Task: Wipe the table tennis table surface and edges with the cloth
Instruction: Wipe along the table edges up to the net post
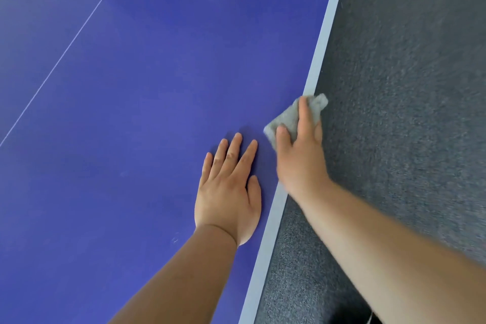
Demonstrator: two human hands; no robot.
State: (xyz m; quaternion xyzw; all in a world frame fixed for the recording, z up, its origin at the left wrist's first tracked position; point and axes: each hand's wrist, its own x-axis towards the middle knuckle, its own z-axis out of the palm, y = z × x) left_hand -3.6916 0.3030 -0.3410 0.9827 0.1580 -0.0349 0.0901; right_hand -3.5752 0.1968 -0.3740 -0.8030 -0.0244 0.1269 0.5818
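From the head view, the blue bench (131, 139) fills the frame from 9 o'clock across past the middle. Its pale edge stripe (319, 55) runs from about 1 o'clock down to 6 o'clock, with dark carpet (407, 87) beyond it on the 3 o'clock side. A thin white line (65, 50) crosses the surface out toward 10 o'clock. The grey cloth (284, 121) sits bunched right on the edge stripe, just to the 3 o'clock side of the frame's middle, partly on the blue and partly hanging over the rim. The right hand (299, 155) holds it there: the thumb and one finger lie on top of it, while the other fingers (303, 113) drop over the rim, clamped on the cloth, though how they lie below the edge is hidden. The left hand (228, 192) rests palm down on the blue at 7 o'clock from the cloth, just inside the stripe, its fingers (236, 147) straight and slightly apart, holding nothing. The step in hand looks to be the edge wipe along this side, with the left hand as a brace. The next move likely calls for sliding the cloth along the stripe toward 1 o'clock, keeping it wrapped over the rim with steady pressure. The left hand would need to shift along as the reach grows.
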